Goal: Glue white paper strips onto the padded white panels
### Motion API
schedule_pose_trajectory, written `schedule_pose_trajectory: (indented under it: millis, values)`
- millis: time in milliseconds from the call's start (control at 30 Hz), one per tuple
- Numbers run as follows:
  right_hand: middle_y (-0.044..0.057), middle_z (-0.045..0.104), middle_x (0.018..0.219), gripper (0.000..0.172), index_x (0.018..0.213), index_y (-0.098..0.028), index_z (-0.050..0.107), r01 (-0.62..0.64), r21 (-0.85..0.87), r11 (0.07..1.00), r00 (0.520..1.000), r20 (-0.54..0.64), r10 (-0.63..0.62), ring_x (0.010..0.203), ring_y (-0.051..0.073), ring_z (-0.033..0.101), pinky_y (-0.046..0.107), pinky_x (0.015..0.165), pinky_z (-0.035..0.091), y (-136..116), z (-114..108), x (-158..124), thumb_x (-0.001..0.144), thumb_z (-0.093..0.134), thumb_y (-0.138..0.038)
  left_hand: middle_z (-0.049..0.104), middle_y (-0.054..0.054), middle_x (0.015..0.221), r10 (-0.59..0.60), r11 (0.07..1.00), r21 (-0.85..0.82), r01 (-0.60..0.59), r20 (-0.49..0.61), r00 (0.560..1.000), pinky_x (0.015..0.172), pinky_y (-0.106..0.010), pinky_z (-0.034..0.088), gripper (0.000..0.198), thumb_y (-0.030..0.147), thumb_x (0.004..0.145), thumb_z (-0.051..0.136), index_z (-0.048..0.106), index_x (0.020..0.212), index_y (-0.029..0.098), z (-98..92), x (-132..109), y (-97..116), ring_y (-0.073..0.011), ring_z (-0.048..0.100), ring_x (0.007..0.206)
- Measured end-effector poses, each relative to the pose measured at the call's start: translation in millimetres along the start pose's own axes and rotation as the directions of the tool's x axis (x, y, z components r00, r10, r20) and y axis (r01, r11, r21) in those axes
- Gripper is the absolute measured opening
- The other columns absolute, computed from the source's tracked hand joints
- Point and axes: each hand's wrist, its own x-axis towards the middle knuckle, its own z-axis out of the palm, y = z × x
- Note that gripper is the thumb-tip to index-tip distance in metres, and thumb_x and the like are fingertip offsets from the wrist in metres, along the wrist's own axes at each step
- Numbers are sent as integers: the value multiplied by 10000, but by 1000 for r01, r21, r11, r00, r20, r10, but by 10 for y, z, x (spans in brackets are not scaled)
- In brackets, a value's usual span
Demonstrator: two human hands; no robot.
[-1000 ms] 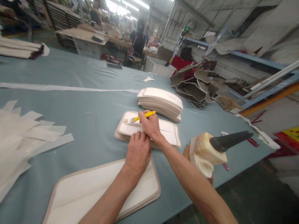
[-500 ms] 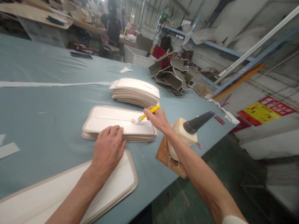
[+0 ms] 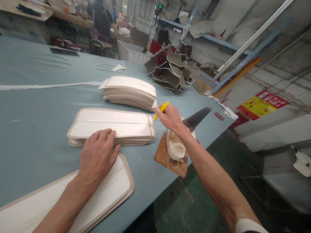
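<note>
My right hand (image 3: 171, 119) grips a yellow-handled paintbrush (image 3: 165, 106). The brush's bristle end is at the right edge of a stack of white panels with beige borders (image 3: 109, 116); the tips are hard to make out. On that stack's near edge rests my left hand (image 3: 98, 150), fingers stretched out flat over the top panel. Under my left forearm lies a second, longer white panel stack (image 3: 114, 181). Beside my right wrist stands a cut-open whitish container (image 3: 173, 149), on a brown board (image 3: 161, 155) with dried residue. My right forearm partly covers it.
Behind the near stack is a curved panel stack (image 3: 130, 92). Farther back sit folded dark grey sheets (image 3: 170, 69) and a small cardboard box (image 3: 202, 87). A black cone-shaped piece (image 3: 197, 118) lies past my right wrist. A person (image 3: 102, 26) sits in the background.
The paintbrush has moved from the middle of the top panel to its right end, with my right hand. My left hand stays on the near edge. The camera view has turned slightly right.
</note>
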Motion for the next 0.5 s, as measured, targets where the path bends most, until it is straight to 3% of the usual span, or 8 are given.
schedule_pose_trajectory:
  millis: [200,333,500]
  values:
    - [108,718,755,308,847,-193,745,98,-377,921,991,121,-56,726,244,656,324,677,377,-531,288,0,1034,560,-353,675,-184,1395,-23,1000,-17,24,25,999,1084,-524,521,442,296,979,601,611,1376,101,-40,-16,25,-384,598,1262]
    - [171,786,893,344,968,-163,803,91,-426,900,984,178,-15,862,310,737,352,769,460,-906,536,28,1073,520,-328,677,-166,1401,-30,999,-21,31,34,999,1092,-504,519,419,273,979,602,623,1362,103,-52,-23,43,-367,596,1261]
    - [169,812,935,396,1005,-151,818,113,-407,906,981,188,-37,906,300,753,333,772,474,-1252,755,113,1097,495,-360,685,-182,1389,-30,999,-42,31,21,999,1113,-522,515,405,236,965,613,639,1340,85,-47,-21,41,-374,593,1267]
